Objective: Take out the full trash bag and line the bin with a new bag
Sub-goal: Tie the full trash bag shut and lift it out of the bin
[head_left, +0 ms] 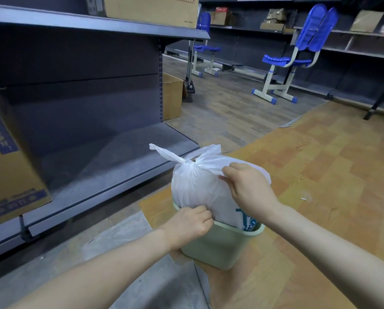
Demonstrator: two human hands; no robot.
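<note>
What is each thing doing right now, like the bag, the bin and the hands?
trash bag: tied shut, full, partly in the bin.
bin: upright on the floor, bag inside.
left hand: pinches the bag low, by the rim.
right hand: pinches the bag near its top.

A white, translucent bag (195, 186) sits low in the middle of the frame, its top tied in a knot with two loose ears sticking up, one pointing to the upper left. It is full and rounded, and most of it stands above the rim of the bin (217, 244), with only its bottom inside (something with blue print shows through the plastic at its lower right). The bin is small, pale green, rectangular and upright on the floor, just below the bag, straddling the edge between grey flooring and orange wood-pattern flooring
</note>
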